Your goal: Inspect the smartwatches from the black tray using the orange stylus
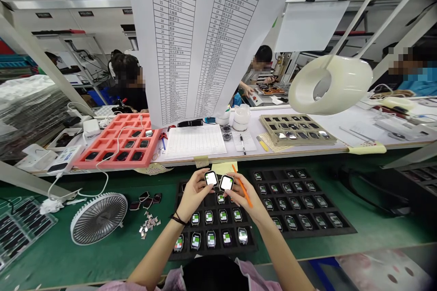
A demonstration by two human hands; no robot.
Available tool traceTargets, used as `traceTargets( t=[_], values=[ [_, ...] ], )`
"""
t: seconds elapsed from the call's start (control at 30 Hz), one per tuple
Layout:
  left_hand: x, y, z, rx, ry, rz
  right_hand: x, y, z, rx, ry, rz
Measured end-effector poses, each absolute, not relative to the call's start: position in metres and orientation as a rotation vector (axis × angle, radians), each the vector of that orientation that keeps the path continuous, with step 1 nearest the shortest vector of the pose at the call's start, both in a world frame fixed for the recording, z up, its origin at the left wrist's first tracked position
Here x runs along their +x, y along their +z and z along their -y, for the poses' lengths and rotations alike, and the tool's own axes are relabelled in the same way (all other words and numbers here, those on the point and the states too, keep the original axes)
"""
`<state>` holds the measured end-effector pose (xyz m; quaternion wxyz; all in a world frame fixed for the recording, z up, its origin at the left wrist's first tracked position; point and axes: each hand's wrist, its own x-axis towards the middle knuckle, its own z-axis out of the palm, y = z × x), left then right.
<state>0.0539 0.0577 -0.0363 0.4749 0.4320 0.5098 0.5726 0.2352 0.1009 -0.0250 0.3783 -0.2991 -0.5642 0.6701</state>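
My left hand [194,191] grips a smartwatch body [210,178] without a strap, its screen lit mostly white with small green patches. A second lit smartwatch body [226,183] is pinched in my right hand [246,201], close beside the first. A slim orange pen-shaped stick [242,187] also lies between the fingers of that hand. Both watches are above a black foam tray [215,231], where several watches sit in slots with white and green screens. To the right, another black foam tray [301,213] holds more watches, many with dim screens.
A small grey fan [99,218] stands left on the green bench, near loose watches [145,200] and small silvery pieces [149,225]. The shelf carries a pink tray [118,141] and beige tray [297,129]. A printed sheet [205,45] and white tape roll [329,84] hang ahead.
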Motion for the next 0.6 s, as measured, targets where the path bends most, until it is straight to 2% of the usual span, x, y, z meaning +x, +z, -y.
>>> traceTargets(
  t=[0.33,0.6],
  values=[
    [0.057,-0.015,-0.053,0.987,1.372,-1.347,0.235,-0.029,-0.104,-0.86,1.671,1.37],
    [0.056,-0.021,-0.054,1.043,1.341,-1.33,0.234,-0.021,-0.101,-0.911,1.673,1.336]
  ],
)
